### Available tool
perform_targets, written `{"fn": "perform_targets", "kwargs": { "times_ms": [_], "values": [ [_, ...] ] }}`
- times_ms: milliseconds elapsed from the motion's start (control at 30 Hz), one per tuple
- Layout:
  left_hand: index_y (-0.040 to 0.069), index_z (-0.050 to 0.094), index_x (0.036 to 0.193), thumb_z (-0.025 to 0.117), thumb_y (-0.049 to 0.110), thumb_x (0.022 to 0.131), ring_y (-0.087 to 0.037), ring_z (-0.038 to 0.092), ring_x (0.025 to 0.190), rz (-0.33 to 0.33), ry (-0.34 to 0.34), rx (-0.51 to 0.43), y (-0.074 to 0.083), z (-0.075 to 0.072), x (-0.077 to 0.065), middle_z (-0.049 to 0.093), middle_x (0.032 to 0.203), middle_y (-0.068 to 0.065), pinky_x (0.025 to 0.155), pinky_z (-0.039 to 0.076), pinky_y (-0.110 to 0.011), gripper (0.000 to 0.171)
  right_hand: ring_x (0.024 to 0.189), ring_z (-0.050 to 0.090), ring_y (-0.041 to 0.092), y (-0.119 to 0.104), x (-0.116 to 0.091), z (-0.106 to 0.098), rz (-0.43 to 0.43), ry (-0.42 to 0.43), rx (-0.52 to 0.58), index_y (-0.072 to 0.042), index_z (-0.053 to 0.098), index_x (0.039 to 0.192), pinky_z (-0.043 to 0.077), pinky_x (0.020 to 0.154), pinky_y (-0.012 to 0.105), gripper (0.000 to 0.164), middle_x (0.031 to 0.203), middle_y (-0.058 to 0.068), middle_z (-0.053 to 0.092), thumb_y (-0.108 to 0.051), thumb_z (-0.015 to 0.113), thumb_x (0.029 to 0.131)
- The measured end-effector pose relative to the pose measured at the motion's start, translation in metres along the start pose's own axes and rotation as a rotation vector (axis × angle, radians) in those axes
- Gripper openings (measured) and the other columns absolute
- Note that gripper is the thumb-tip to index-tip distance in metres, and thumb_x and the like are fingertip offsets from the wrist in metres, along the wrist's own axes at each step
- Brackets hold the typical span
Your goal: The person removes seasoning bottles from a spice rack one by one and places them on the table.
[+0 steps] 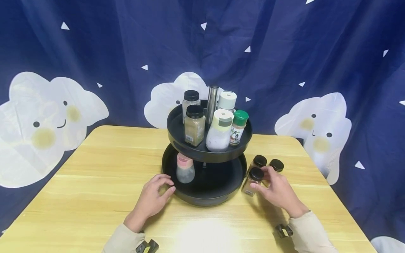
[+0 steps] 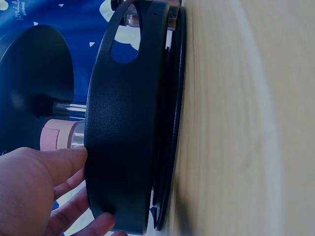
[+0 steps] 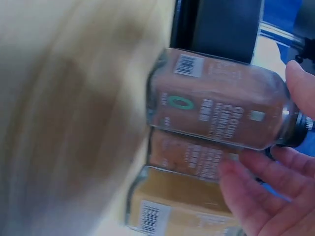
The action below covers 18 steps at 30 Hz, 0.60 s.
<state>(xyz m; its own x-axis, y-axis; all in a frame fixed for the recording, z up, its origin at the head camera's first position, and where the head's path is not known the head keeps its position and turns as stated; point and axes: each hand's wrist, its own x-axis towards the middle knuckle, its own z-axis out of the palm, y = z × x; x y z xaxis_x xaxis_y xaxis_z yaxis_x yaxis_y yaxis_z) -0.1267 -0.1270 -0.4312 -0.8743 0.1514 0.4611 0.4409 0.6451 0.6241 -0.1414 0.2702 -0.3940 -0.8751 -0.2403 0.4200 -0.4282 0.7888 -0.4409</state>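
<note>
A black two-tier turntable rack (image 1: 205, 201) stands on the table. At the left rim of its lower tier is my left hand (image 1: 154, 196), fingertips against the wall (image 2: 123, 142) and nothing gripped. On that tier stands a pink-capped clear bottle (image 1: 185, 172). My right hand (image 1: 278, 189) pinches a black-capped spice jar (image 1: 250, 188) near its cap, thumb on one side and fingers on the other. This jar of reddish-brown powder (image 3: 211, 98) has a label reading ground cinnamon. Close beside it are a similar brown jar (image 3: 184, 155) and a yellowish one (image 3: 182, 201).
The upper tier (image 1: 202, 154) bears two black-capped jars, one with tan powder (image 1: 194, 128), white-capped bottles (image 1: 219, 135) and a green-capped shaker (image 1: 238, 128) around a metal post (image 1: 212, 105). Behind the wooden table (image 1: 104, 168) hangs a blue curtain (image 1: 126, 52).
</note>
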Motion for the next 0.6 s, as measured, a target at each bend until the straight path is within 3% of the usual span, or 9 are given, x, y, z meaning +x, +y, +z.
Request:
{"fn": "perform_targets", "kwargs": {
  "times_ms": [100,233,400,600],
  "values": [
    [0.013,0.065,0.085,0.075,0.007,0.078,-0.034,0.061,0.101,-0.007,-0.002,0.0,-0.001,0.001,0.001,0.066,0.108,-0.015,0.087,0.049,-0.056,0.013,0.082,0.063,0.032,-0.005,-0.001,-0.003,-0.039,0.058,-0.042,0.005,0.053,0.11,0.053,0.071,0.051,0.055,0.098,0.021,0.066,-0.025,0.081,0.073],
    [0.013,0.065,0.085,0.075,0.008,0.078,-0.035,0.061,0.102,-0.004,-0.003,-0.002,-0.002,0.002,0.001,0.066,0.108,-0.015,0.087,0.049,-0.056,0.013,0.089,0.058,0.035,-0.014,-0.003,-0.001,-0.105,0.219,-0.045,0.007,0.056,0.107,0.049,0.077,0.052,0.05,0.097,0.021,0.063,-0.016,0.081,0.07],
    [0.014,0.065,0.085,0.075,0.008,0.078,-0.034,0.061,0.101,-0.004,-0.005,0.003,-0.002,0.002,0.001,0.066,0.108,-0.013,0.086,0.049,-0.055,0.013,0.083,0.057,0.03,-0.033,-0.002,0.007,-0.165,0.391,-0.006,0.007,0.058,0.099,0.047,0.07,0.046,0.041,0.09,0.019,0.063,-0.009,0.078,0.066],
    [0.014,0.065,0.085,0.075,0.008,0.078,-0.034,0.061,0.101,-0.014,0.0,0.012,-0.002,0.003,0.0,0.066,0.108,-0.013,0.087,0.049,-0.055,0.013,0.074,0.058,0.024,-0.062,0.0,0.024,-0.144,0.423,0.074,0.004,0.06,0.094,0.05,0.063,0.041,0.032,0.085,0.016,0.063,-0.004,0.076,0.068]
  ]
}}
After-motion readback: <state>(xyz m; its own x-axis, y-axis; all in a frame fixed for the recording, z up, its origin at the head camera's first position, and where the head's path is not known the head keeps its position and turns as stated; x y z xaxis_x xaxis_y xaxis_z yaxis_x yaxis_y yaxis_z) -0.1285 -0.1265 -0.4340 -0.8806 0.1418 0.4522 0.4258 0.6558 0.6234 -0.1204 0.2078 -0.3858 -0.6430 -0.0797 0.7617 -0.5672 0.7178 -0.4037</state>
